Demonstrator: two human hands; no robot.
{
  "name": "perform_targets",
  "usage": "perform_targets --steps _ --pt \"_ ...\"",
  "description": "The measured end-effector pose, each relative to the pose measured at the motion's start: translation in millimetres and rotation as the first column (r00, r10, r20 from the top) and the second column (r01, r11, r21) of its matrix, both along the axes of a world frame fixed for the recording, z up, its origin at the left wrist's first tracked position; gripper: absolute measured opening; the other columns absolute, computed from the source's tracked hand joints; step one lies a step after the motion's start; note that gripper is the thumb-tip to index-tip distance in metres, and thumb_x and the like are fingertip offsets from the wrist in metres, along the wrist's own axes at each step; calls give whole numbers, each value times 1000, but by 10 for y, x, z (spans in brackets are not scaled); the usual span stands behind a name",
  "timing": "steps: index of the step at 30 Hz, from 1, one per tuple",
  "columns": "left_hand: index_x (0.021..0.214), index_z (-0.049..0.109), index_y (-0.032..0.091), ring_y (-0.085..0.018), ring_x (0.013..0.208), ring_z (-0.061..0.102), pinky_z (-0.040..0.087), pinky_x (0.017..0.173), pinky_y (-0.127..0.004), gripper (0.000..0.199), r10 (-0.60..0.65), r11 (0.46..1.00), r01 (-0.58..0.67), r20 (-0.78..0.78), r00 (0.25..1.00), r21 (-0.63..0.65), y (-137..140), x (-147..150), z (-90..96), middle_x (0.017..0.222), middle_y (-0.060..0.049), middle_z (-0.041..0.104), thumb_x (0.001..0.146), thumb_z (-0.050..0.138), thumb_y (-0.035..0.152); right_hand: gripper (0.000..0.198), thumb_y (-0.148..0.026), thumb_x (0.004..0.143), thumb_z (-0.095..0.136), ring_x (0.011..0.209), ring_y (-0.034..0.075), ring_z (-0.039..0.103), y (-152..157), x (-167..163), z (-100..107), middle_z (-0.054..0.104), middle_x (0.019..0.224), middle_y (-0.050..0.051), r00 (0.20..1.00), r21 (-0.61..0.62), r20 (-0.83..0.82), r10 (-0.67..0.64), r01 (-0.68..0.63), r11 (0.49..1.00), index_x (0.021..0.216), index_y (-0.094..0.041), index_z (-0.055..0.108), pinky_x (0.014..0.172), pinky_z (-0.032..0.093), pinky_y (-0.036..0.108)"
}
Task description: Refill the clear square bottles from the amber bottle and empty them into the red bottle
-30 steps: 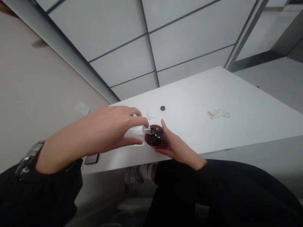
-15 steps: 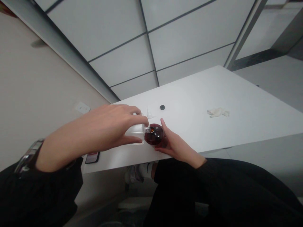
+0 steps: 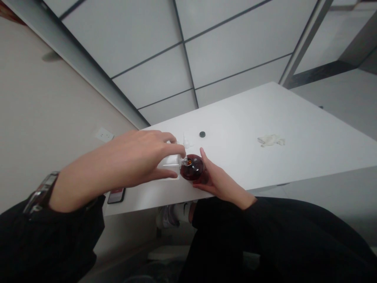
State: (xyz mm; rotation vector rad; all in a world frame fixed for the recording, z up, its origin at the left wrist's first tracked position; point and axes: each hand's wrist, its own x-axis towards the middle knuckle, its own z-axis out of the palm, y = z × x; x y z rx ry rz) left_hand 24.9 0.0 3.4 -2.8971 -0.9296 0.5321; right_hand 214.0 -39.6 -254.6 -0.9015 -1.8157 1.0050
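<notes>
My left hand [image 3: 147,159] is closed around a clear bottle [image 3: 171,162], tipped on its side with its neck pointing right. That neck meets the mouth of a dark amber bottle [image 3: 192,169], which stands on the table. Whether liquid is flowing between them I cannot tell. My right hand [image 3: 216,179] grips the amber bottle from its right side, thumb at the back and fingers at the front. Behind the bottles lie a small black cap [image 3: 202,134] and a clear-white pump or nozzle piece [image 3: 186,142], partly hidden by my left hand.
The white table [image 3: 235,133] stretches off to the right, with a crumpled whitish cloth or glove [image 3: 271,140] on it. A phone [image 3: 116,195] lies at the near left edge. Pale panels [image 3: 153,70] rise behind the table, and a socket [image 3: 104,135] sits on the left wall.
Both hands hold the two bottles in nearly the same pose. The view has shifted very slightly; nothing else visibly differs.
</notes>
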Motion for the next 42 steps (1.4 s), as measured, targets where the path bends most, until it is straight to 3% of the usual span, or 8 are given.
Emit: perform_targets --steps 18,28,42 --pt "123 71 34 -24 90 72 48 68 -32 32 7 1000 -7 -53 999 6 -9 52 34 120 -5 77 95 70 49 123 -37 92 80 148 39 55 10 -5 -28 52 164 18 1000 7 2 0 0 1000 172 -35 -12 119 46 65" --pt "121 73 35 -24 87 72 50 73 -33 32 5 1000 -4 19 1000 -25 15 30 29 114 -5 77 99 62 56 124 -37 91 82 149 38 54 15 -1 -37 52 164 18 1000 20 8 -5 4 1000 172 -34 -12 119 47 62" --pt "122 73 38 -25 85 72 51 68 -35 32 -48 998 49 -35 998 35 40 35 17 118 -4 78 95 69 54 126 -33 90 82 152 39 51 2 5 -28 47 168 18 999 39 30 -21 20 999 171 -36 -15 120 46 64"
